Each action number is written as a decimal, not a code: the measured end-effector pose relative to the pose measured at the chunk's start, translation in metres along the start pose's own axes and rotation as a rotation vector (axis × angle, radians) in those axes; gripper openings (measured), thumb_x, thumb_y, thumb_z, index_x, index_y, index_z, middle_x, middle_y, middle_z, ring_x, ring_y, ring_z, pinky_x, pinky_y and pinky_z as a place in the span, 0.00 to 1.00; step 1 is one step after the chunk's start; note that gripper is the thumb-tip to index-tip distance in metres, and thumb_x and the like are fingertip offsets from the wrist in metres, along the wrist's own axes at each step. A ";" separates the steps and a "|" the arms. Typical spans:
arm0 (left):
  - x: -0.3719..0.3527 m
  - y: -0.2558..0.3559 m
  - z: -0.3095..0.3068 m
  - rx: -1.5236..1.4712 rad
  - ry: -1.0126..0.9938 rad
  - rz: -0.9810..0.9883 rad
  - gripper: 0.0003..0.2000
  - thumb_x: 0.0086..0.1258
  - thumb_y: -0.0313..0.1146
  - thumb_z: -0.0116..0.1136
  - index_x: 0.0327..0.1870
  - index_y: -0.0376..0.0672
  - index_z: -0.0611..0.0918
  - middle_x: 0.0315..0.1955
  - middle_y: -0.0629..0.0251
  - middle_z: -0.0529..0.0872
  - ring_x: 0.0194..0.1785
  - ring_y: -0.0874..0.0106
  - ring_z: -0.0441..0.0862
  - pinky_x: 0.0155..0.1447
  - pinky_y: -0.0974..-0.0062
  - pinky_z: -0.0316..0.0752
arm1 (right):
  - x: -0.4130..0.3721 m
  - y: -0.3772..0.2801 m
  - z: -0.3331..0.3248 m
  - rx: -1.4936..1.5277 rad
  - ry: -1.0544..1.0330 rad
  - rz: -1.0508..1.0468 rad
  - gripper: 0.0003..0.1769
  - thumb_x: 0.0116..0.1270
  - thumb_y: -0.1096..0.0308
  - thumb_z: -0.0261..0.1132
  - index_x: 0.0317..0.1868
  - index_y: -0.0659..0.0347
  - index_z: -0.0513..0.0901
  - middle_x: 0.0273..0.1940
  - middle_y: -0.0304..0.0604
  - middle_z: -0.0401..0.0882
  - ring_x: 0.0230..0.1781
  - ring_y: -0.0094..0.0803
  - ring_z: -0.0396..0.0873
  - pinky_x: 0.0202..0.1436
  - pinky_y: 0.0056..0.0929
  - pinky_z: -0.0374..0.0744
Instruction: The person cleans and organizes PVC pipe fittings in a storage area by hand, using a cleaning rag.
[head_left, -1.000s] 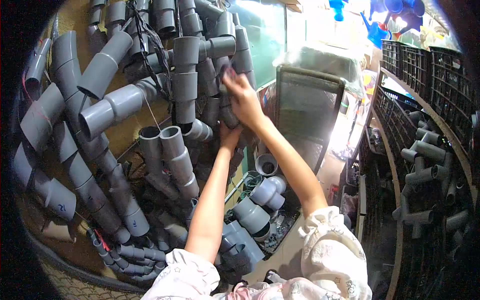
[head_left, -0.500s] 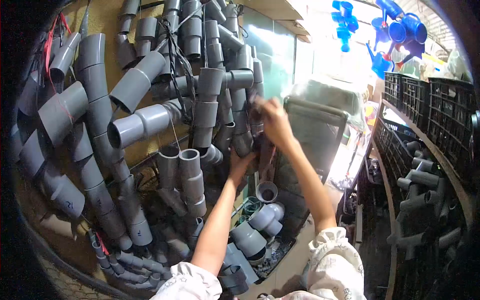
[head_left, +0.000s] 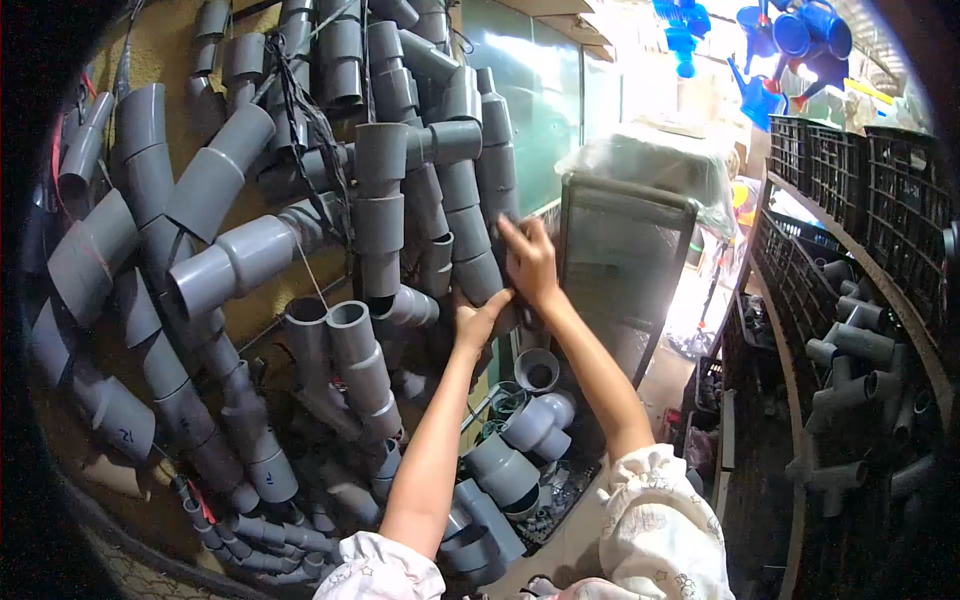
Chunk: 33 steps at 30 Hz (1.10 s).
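Note:
My left hand [head_left: 478,322] is closed around the bottom of a hanging string of grey plastic pipe couplings [head_left: 477,277], its thumb pointing right and its other fingers mostly hidden behind. Just above and to the right, my right hand [head_left: 532,262] has its fingers curled beside a second hanging string of grey couplings [head_left: 497,180]. Motion blurs its index finger, and whatever the fingers pinch cannot be made out. A larger grey coupling [head_left: 380,222] hangs left of both hands.
Many strung grey fittings [head_left: 245,255] cover the wall at left. Loose fittings [head_left: 502,470] lie below my arms. A framed panel [head_left: 625,270] stands ahead. Black crates [head_left: 905,190] and a rack of grey tees [head_left: 850,350] line the right, with blue watering cans [head_left: 815,35] hanging above.
My right hand has come down closer to my left hand and the couplings. My left hand stays at the bottom of the string. The camera view has shifted slightly.

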<state>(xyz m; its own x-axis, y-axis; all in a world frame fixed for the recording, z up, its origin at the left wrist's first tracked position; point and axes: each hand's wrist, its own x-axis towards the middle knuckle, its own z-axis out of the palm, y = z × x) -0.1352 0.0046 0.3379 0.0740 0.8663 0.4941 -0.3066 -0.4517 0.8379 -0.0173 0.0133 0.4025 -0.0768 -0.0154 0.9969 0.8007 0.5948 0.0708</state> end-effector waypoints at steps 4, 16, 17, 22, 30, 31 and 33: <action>-0.002 -0.003 0.014 -0.006 0.025 0.039 0.37 0.43 0.35 0.68 0.55 0.35 0.61 0.44 0.60 0.73 0.45 0.71 0.71 0.51 0.76 0.66 | -0.087 -0.001 -0.030 0.086 -0.196 0.316 0.22 0.47 0.82 0.56 0.47 0.61 0.74 0.30 0.50 0.68 0.31 0.44 0.73 0.34 0.35 0.73; 0.000 -0.020 0.018 0.167 0.156 0.167 0.41 0.45 0.40 0.66 0.58 0.32 0.57 0.49 0.51 0.69 0.51 0.64 0.69 0.55 0.72 0.63 | 0.069 0.003 -0.085 0.048 0.055 0.257 0.25 0.43 0.86 0.49 0.43 0.61 0.77 0.36 0.50 0.70 0.36 0.41 0.71 0.42 0.31 0.70; -0.006 -0.015 0.019 0.294 0.221 0.155 0.42 0.45 0.40 0.66 0.59 0.31 0.55 0.51 0.48 0.68 0.53 0.61 0.68 0.55 0.71 0.62 | 0.086 -0.013 -0.078 0.077 0.014 0.257 0.26 0.42 0.87 0.48 0.44 0.61 0.77 0.38 0.51 0.71 0.39 0.42 0.71 0.45 0.31 0.70; -0.033 0.021 0.022 0.595 0.244 0.174 0.40 0.47 0.40 0.61 0.60 0.34 0.54 0.42 0.38 0.73 0.46 0.49 0.73 0.48 0.61 0.68 | 0.031 -0.049 0.003 0.468 -0.067 0.515 0.21 0.61 0.75 0.47 0.56 0.69 0.63 0.52 0.54 0.67 0.55 0.41 0.64 0.59 0.29 0.59; -0.033 0.002 0.012 0.732 0.231 0.130 0.40 0.45 0.37 0.61 0.60 0.36 0.55 0.27 0.45 0.79 0.33 0.50 0.77 0.38 0.60 0.72 | -0.027 -0.035 -0.034 0.794 -0.318 0.866 0.23 0.68 0.57 0.43 0.46 0.71 0.72 0.44 0.43 0.74 0.46 0.25 0.68 0.52 0.21 0.63; -0.033 0.003 0.012 0.738 0.230 0.143 0.40 0.45 0.38 0.61 0.60 0.36 0.55 0.28 0.45 0.79 0.33 0.50 0.77 0.38 0.60 0.72 | -0.016 -0.026 -0.034 0.860 -0.389 0.860 0.23 0.68 0.57 0.43 0.43 0.71 0.74 0.41 0.41 0.75 0.42 0.24 0.69 0.49 0.21 0.65; -0.043 0.015 0.011 0.731 0.191 0.194 0.42 0.43 0.40 0.64 0.60 0.37 0.56 0.29 0.44 0.79 0.33 0.50 0.78 0.37 0.60 0.73 | 0.018 -0.036 -0.036 1.024 -0.387 1.022 0.22 0.67 0.56 0.45 0.39 0.68 0.76 0.36 0.38 0.75 0.36 0.24 0.70 0.43 0.22 0.67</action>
<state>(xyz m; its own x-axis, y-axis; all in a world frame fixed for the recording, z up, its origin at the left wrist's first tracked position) -0.1327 -0.0418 0.3321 -0.1024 0.7492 0.6544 0.4108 -0.5673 0.7138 -0.0257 -0.0376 0.4190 -0.0348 0.8544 0.5185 -0.1351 0.5100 -0.8495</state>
